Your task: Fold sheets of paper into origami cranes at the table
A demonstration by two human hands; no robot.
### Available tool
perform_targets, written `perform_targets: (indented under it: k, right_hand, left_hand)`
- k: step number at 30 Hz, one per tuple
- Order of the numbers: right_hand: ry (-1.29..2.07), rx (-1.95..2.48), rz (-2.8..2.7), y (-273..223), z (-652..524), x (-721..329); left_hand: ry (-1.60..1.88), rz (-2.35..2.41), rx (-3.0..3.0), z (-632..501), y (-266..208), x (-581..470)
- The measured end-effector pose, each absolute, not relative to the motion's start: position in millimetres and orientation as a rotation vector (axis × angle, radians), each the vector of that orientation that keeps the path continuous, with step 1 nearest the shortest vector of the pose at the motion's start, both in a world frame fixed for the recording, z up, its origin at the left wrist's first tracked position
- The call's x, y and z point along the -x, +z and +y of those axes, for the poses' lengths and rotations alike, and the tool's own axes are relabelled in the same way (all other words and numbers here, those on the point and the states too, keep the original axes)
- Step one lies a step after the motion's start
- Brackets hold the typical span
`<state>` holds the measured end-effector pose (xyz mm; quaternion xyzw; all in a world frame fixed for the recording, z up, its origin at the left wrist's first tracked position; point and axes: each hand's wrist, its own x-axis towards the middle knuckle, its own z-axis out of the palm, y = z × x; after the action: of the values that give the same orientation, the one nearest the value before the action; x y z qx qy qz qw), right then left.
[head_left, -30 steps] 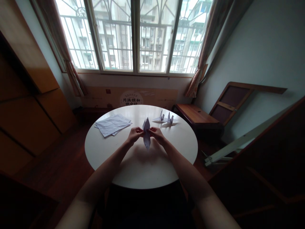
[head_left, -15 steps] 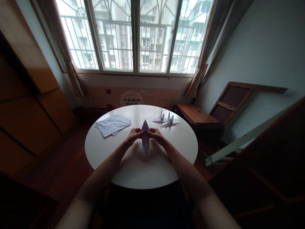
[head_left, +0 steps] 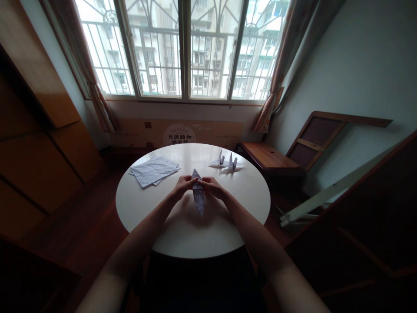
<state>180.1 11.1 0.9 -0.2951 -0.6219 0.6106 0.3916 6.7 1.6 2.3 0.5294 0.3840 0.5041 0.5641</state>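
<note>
A folded piece of pale paper [head_left: 198, 199], long and pointed at both ends, is held over the middle of the white round table [head_left: 202, 241]. My left hand [head_left: 183, 184] pinches it from the left side with thumb and fingers. From the right, my right hand [head_left: 211, 186] grips it at about the same height, near its middle. The paper leans slightly, its upper tip to the left and its lower tip toward me. Fingers behind the paper are partly hidden.
Several loose sheets of creased paper [head_left: 154, 169] lie stacked at the table's left. Two folded paper cranes, a left crane [head_left: 222, 160] and a right crane [head_left: 233, 163], stand at the back right. A wooden bench [head_left: 269, 155] is beyond the table, below the barred window [head_left: 159, 61].
The folded paper has tilted: its upper tip has moved lower and to the left, its lower tip lower and a little right. Both hands stay in nearly the same place.
</note>
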Motion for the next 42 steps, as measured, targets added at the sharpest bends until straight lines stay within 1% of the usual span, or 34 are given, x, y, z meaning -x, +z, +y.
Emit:
perform_targets:
  k: [6, 12, 21, 27, 30, 34, 42]
  right_hand:
    - [1.535, 0.839, -1.658, 2, 9, -179]
    - [1.548, 0.911, -1.681, 2, 8, -178]
    - [1.595, 0.772, -1.65, 1, 8, -179]
    - [1.575, 0.693, -1.575, 0, 12, -182]
    - [1.626, 0.639, -1.572, 5, 8, -181]
    - [1.651, 0.644, -1.563, 7, 5, -179]
    - [1.528, 0.718, -1.627, -5, 16, -181]
  left_hand:
    - [1.433, 0.973, -1.405, 4, 5, -9]
    - [1.519, 0.949, -1.485, 0, 10, -14]
    - [1.489, 0.925, -1.43, -1, 9, -14]
    - [1.2, 0.928, -1.364, -2, 8, -12]
    - [1.098, 0.871, -1.409, -2, 6, -13]
    - [1.132, 0.887, -1.452, 0, 5, -14]
    - [1.178, 0.908, -1.516, 4, 3, -13]
